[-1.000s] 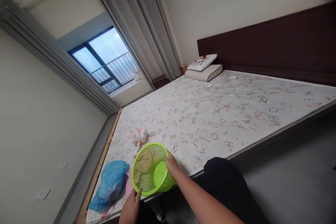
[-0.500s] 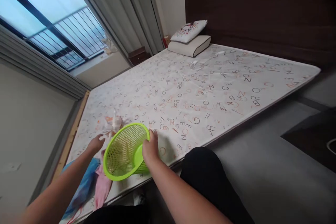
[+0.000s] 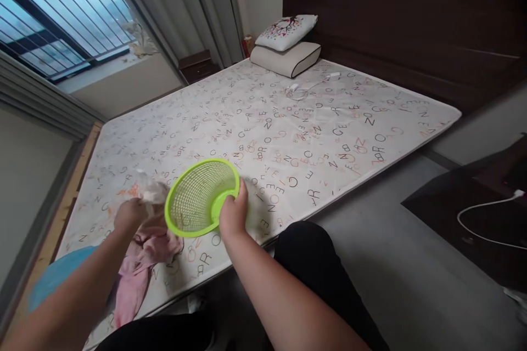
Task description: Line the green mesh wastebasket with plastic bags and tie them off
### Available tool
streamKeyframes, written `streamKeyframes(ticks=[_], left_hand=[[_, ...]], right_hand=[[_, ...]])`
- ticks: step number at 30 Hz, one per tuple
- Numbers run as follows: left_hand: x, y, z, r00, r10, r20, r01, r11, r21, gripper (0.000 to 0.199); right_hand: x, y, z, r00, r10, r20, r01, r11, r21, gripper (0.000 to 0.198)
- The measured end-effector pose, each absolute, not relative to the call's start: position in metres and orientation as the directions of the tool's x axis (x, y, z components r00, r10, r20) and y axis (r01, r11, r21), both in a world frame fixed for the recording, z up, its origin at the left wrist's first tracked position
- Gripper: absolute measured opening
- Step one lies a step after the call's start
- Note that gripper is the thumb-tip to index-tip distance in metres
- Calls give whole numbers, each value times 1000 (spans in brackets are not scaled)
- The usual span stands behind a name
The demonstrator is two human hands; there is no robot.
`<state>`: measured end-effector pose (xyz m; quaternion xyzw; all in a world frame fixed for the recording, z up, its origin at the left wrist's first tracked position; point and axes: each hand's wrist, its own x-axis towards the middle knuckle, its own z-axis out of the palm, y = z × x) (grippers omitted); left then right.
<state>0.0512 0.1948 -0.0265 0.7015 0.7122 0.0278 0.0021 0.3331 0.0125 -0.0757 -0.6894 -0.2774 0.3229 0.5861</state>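
Note:
Tilted with its mouth towards the left, a lime-green mesh plastic basket (image 3: 191, 197) hangs over the bed's near edge. My right hand (image 3: 234, 211) is closed on its right rim, thumb inside. My left hand (image 3: 130, 215) is at a crumpled whitish bundle (image 3: 153, 192) with orange patches beside it, fingers curled at its near side; whether it is cloth or a thin bag I cannot tell. Just below lies a pink garment (image 3: 134, 279), bunched at the top. A blue plastic bag (image 3: 61, 271) is partly hidden behind my left forearm.
The bed mattress (image 3: 247, 120) has a white cover printed with letters. Towards the headboard (image 3: 391, 22) lie a patterned cushion (image 3: 286, 33) on a beige pillow (image 3: 284, 59) and a white cable (image 3: 296, 92). A dark piece of furniture with a white cord (image 3: 473, 219) stands at right.
My left hand has moved to the whitish bundle and its fingers have curled. The basket's mouth has tipped up slightly. More of the pink garment shows, and the camera view has shifted.

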Motion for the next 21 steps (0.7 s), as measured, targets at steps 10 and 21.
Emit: streamKeyframes(ticks=[10, 21], left_hand=[[35, 19, -16, -341, 863, 372, 793, 51, 607, 46], [33, -22, -57, 249, 961, 121, 720, -267, 640, 27]], right_hand=[[370, -5, -34, 837, 540, -88, -12, -142, -990, 69], [229, -62, -35, -293, 946, 142, 703, 314, -638, 37]])
